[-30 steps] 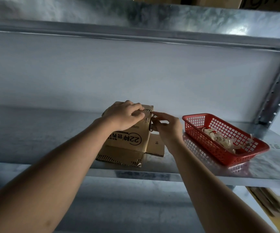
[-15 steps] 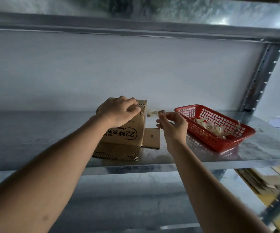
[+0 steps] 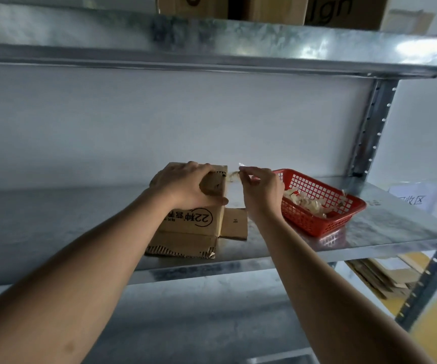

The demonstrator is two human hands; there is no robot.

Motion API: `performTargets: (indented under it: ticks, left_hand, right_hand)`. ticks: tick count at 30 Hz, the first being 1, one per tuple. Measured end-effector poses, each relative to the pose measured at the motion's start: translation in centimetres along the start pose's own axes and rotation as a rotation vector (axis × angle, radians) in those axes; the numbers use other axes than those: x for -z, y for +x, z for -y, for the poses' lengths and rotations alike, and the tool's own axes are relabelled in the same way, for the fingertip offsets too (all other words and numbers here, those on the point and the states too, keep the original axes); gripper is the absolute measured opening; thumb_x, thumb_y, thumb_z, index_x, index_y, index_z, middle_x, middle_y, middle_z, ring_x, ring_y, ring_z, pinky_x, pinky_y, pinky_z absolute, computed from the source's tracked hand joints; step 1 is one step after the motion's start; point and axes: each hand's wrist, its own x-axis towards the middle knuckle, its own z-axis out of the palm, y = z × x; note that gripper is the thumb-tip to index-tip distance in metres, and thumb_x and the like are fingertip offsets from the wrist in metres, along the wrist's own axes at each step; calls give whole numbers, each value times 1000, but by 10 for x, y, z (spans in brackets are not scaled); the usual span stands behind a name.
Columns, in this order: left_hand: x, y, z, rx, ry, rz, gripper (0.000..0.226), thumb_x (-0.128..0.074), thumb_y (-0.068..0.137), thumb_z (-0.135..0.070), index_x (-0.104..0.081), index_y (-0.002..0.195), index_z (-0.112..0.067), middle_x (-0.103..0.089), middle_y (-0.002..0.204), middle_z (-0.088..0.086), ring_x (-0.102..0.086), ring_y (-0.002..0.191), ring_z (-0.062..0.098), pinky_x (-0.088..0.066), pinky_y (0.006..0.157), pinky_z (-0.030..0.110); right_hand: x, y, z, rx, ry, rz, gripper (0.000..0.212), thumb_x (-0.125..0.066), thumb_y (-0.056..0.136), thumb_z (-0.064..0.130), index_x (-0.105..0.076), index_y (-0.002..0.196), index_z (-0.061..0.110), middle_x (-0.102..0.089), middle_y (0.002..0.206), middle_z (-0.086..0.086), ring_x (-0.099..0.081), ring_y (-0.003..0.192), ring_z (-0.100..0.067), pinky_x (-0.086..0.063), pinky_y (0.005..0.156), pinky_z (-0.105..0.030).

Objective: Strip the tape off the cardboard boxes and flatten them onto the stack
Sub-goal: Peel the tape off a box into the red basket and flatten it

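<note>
A small brown cardboard box [image 3: 193, 224] with black print stands on the metal shelf [image 3: 369, 227], its lower flaps splayed out. My left hand [image 3: 185, 185] grips the box's top right corner, thumb on the front face. Just right of the box, my right hand [image 3: 260, 189] pinches a strip of clear tape [image 3: 234, 174] that stretches from the box's top edge to my fingertips.
A red plastic basket [image 3: 317, 222] holding several crumpled tape scraps sits on the shelf to the right. A perforated steel upright [image 3: 369, 127] stands behind it. Flattened cardboard [image 3: 380, 279] lies stacked below right. Larger boxes [image 3: 264, 6] sit on the upper shelf.
My right hand has pulled away from the box's corner to the right, drawing the tape strip out. My left hand stays on the box top.
</note>
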Motion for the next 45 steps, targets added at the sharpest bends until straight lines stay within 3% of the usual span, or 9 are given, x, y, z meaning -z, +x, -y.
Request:
performTargets:
  ticks: [4, 8, 12, 15, 21, 26, 34, 40, 45]
  left_hand:
    - [3, 3, -15, 11, 7, 10, 104, -57, 68, -95, -29, 154, -45, -45, 155, -3, -42, 142, 30, -35, 114, 53]
    - [-2, 18, -37, 28, -7, -14, 101, -57, 69, -94, -31, 154, -45, -48, 153, -3, -45, 140, 30, -35, 113, 51]
    - [-7, 37, -53, 54, -24, -21, 102, -55, 67, -97, -31, 152, -47, -50, 151, -3, -47, 138, 29, -34, 114, 51]
    - [-10, 44, -61, 86, -37, -16, 102, -56, 67, -97, -30, 153, -49, -46, 154, -4, -43, 141, 29, -35, 113, 50]
    - [-14, 53, -60, 142, -9, -11, 104, -49, 62, -102, -32, 149, -47, -43, 154, -6, -43, 139, 29, -39, 108, 49]
    - [-21, 60, -60, 186, -2, -25, 109, -43, 53, -109, -32, 143, -51, -47, 147, -7, -47, 134, 29, -46, 103, 49]
    - [-22, 62, -62, 188, 14, -19, 108, -45, 57, -107, -31, 147, -48, -43, 151, -9, -42, 139, 27, -43, 106, 48]
    - [-20, 60, -63, 171, 27, -15, 106, -48, 62, -103, -31, 149, -46, -42, 153, -7, -43, 139, 26, -42, 107, 47]
    - [-19, 62, -60, 175, 15, -11, 109, -45, 58, -106, -30, 149, -48, -42, 153, -7, -43, 138, 28, -44, 107, 49]
  right_hand:
    - [24, 26, -14, -1, -181, -17, 25, -71, 97, 23, -75, 122, 18, -58, 122, -4, -50, 96, -12, -37, 70, -14]
    - [54, 61, -34, 8, -374, 61, 13, -69, 96, 11, -78, 105, 14, -74, 110, -10, -66, 83, -22, -53, 62, -30]
    - [75, 86, -54, 27, -495, 134, 40, -77, 91, 13, -66, 128, 25, -76, 107, -9, -69, 83, -23, -49, 61, -26]
    - [81, 96, -69, 94, -574, 166, 18, -73, 91, 7, -66, 102, 20, -72, 96, -5, -62, 74, -18, -38, 51, -23]
    - [69, 111, -87, 214, -596, 649, 19, -79, 90, 12, -82, 103, 25, -77, 111, -1, -71, 93, -18, -59, 86, -31]
    - [71, 118, -101, 151, -422, 766, 24, -66, 96, 7, -82, 95, 25, -73, 100, 3, -64, 75, -11, -44, 53, -17]
    - [74, 118, -106, 114, -181, 447, 4, -83, 86, 19, -83, 89, 22, -75, 78, 9, -62, 65, -2, -51, 71, -25]
    - [74, 119, -103, 32, -198, 380, 12, -87, 82, 23, -83, 93, 21, -73, 91, 6, -69, 87, -18, -60, 80, -39]
    - [78, 115, -104, -66, -208, 481, 11, -87, 83, 26, -81, 88, 18, -75, 80, 3, -71, 71, -13, -55, 60, -24]
